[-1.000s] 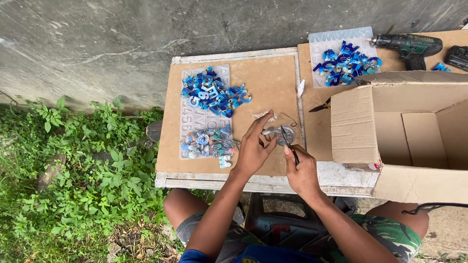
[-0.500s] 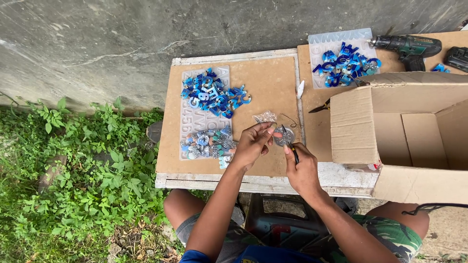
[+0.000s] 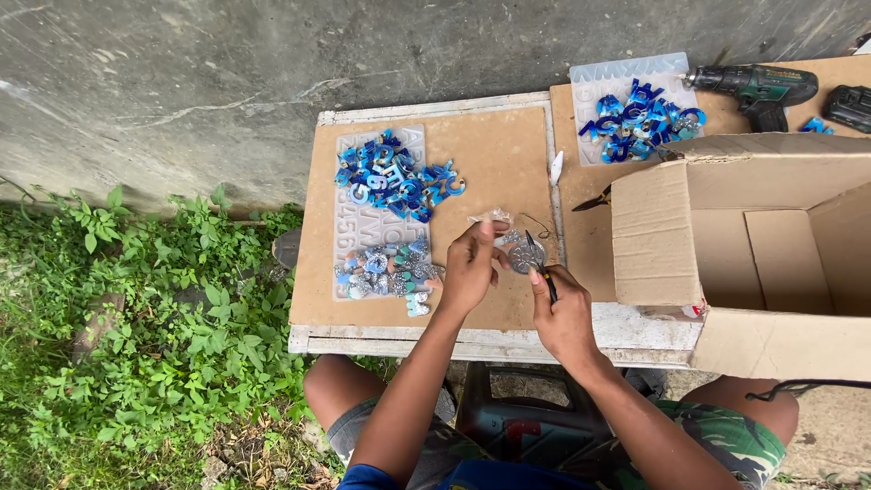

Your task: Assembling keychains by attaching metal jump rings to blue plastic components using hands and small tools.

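Observation:
My left hand (image 3: 472,265) pinches a small silvery glittery round piece (image 3: 523,254) over the brown board (image 3: 494,163). My right hand (image 3: 562,313) grips a thin black-handled tool (image 3: 543,274) whose tip points up at that piece. A crumpled scrap of clear film (image 3: 491,216) lies just above my left fingers. To the left sits a clear mould sheet (image 3: 352,227) carrying a heap of blue resin letters (image 3: 395,177) and a smaller pile of grey and pale glitter pieces (image 3: 386,270).
An open cardboard box (image 3: 771,245) stands at the right. Behind it are a second mould sheet with blue letters (image 3: 640,118), a cordless drill (image 3: 758,89) and a small pair of pliers (image 3: 592,200). Green weeds (image 3: 136,336) grow left of the table.
My left hand has lifted from flat on the board and turned the round piece up in its fingertips. My right hand has shifted slightly with the tool.

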